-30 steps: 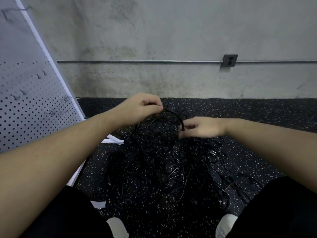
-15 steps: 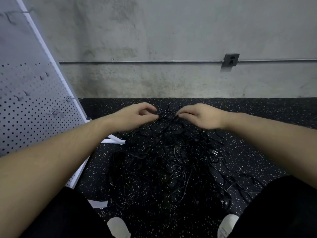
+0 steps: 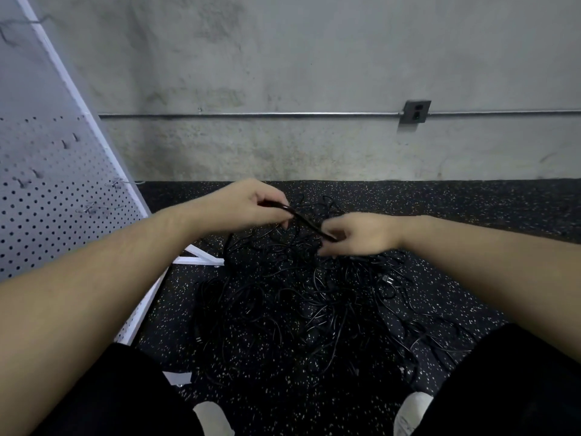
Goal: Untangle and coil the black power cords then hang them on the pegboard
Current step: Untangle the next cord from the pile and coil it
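Head view: left hand [image 3: 248, 206] and right hand [image 3: 358, 236] each pinch one black cord [image 3: 306, 223] stretched between them, above tangled cord pile [image 3: 301, 297] on speckled floor [image 3: 471, 215]. Pegboard [image 3: 53, 196] leans at 9 o'clock, hooks bare.

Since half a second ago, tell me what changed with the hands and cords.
Both hands drew apart from the top of the pile: the left hand and the right hand now pinch one cord stretched between them. The tangled pile and pegboard stayed put.
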The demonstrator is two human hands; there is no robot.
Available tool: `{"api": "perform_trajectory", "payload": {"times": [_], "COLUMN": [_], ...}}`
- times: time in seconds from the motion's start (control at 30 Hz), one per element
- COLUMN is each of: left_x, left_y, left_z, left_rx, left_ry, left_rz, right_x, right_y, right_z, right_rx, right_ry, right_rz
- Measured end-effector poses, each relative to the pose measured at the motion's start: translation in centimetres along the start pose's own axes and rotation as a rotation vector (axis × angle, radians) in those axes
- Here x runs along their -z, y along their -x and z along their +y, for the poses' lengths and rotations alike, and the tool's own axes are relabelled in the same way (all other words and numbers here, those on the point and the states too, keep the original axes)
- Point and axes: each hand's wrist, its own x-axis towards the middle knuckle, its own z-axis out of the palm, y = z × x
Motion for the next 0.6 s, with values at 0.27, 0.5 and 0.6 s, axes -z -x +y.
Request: {"api": "perform_trajectory", "payload": {"times": [0.27,0.5,0.6], "left_x": [1.4,0.1,-1.4], "left_y": [1.8,1.2,-0.2], "left_z": [-2.0,-4.0,-2.5], "left_rx": [0.140,0.191,0.103], "left_ry": [-0.084,0.013,0.009], "left_rz": [0.079,0.058,0.025], "right_x": [1.0,2.0,2.2], "right_y": [1.0,0.5,-0.3], "right_z": [3.3,-0.2,-2.7], "right_rx": [-0.108,0.124,0.184], "right_ry": [0.040,0.029,-0.037], "right_rz": [0.019,0.296,0.381]}}
